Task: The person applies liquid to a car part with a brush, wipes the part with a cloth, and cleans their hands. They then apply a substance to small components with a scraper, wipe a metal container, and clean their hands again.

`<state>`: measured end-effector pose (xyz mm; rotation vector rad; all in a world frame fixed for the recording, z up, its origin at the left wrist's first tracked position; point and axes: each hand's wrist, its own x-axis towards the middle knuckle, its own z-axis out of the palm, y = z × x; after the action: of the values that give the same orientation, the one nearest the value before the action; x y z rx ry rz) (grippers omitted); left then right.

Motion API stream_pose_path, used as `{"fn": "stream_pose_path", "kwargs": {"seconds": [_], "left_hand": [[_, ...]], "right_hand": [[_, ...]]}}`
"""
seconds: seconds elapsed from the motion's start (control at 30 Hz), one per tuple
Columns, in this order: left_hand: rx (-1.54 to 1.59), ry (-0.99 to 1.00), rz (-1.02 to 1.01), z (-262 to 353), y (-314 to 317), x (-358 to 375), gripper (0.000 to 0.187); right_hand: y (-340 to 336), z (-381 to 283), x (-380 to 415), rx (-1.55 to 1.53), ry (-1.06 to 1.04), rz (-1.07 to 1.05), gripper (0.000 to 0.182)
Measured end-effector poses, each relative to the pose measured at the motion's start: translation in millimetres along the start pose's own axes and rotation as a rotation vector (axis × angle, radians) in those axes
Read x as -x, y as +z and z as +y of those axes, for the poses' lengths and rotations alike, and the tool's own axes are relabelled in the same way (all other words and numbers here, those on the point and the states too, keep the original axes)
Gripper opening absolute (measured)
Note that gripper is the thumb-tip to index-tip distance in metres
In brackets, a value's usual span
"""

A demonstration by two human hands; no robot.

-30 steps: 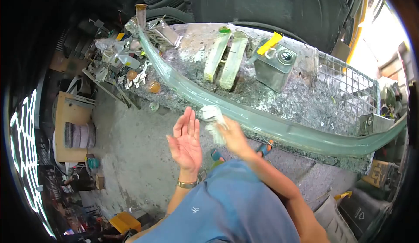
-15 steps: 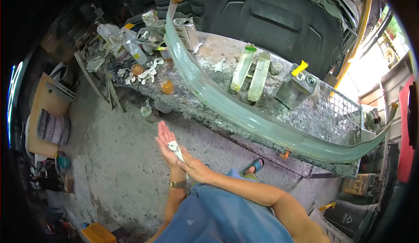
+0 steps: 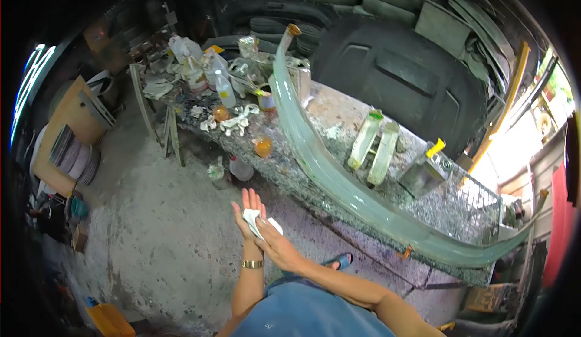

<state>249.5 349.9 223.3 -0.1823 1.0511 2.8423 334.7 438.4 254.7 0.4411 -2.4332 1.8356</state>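
Above the concrete floor, a crumpled white cloth (image 3: 251, 221) is pressed between my two hands. My left hand (image 3: 247, 215) lies palm up with fingers stretched out, a metal-band watch (image 3: 252, 264) at its wrist. Across that palm, my right hand (image 3: 275, 245) grips the cloth, and one corner pokes out beyond its fingers. Ahead of both hands stands a speckled workbench (image 3: 266, 166). Along its front runs a long, curved, translucent green moulded piece (image 3: 357, 198), raised at both ends.
On the bench are two narrow pale moulds (image 3: 382, 153), a metal can (image 3: 423, 176) with a yellow spout, a wire rack (image 3: 478, 201), an orange cup (image 3: 262, 146) and a squeeze bottle (image 3: 224, 89). Wooden legs (image 3: 172, 137) jut at the left. A dark hood (image 3: 393, 65) leans behind.
My view has swung so the bench sits further right and lower. My right hand has slid over my left palm, and more of the white cloth shows spread out.
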Motion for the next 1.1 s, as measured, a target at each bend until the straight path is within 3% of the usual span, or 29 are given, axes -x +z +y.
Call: {"fn": "stream_pose_path", "kwargs": {"seconds": [0.07,0.2,0.23,0.3,0.33,0.43,0.47,0.53,0.57,0.63,0.73,0.8,0.87,1.0,1.1], "left_hand": [[0.225,-0.113,-0.119,-5,-8,5,0.075],[0.048,-0.139,-0.203,6,37,68,0.069],[-0.011,-0.204,-0.274,11,45,80,0.067],[-0.085,-0.146,-0.360,27,38,80,0.063],[-0.164,-0.092,-0.450,35,34,76,0.059],[0.816,-0.068,-0.240,44,40,37,0.059],[0.832,-0.053,-0.243,42,34,21,0.059],[0.566,0.227,-0.135,41,27,-8,0.055],[0.581,0.240,-0.134,42,28,-13,0.055],[-0.286,0.571,-0.010,48,44,-14,0.057],[-0.513,0.710,-0.109,51,35,-30,0.059],[0.116,0.481,-0.068,40,45,-22,0.064],[0.517,0.195,-0.198,8,46,-4,0.067],[0.437,0.302,-0.101,1,45,-17,0.071],[-0.156,0.691,-0.127,19,47,-31,0.064]], "right_hand": [[4,5,-11,0.234,-0.128,0.001,0.050],[-2,43,-65,0.194,-0.110,0.284,0.041],[-18,39,-78,-0.081,0.148,0.192,0.038],[-52,40,-95,-0.508,0.650,0.041,0.034],[-48,38,-94,-0.498,0.643,0.036,0.034],[-14,5,-77,-0.970,0.626,0.038,0.036],[11,12,-69,-1.128,0.645,0.140,0.037],[24,3,-55,-0.981,0.537,0.218,0.034],[25,7,-47,-0.966,0.536,0.205,0.034],[16,14,-30,-0.764,0.614,0.016,0.035],[8,0,-12,-0.818,0.672,0.039,0.033],[0,4,-24,-0.976,0.679,0.120,0.033],[-8,-12,-56,-1.227,0.651,0.283,0.035],[-13,15,-50,-0.936,0.574,0.216,0.036],[-8,13,-34,-0.742,0.543,0.176,0.033]]}}
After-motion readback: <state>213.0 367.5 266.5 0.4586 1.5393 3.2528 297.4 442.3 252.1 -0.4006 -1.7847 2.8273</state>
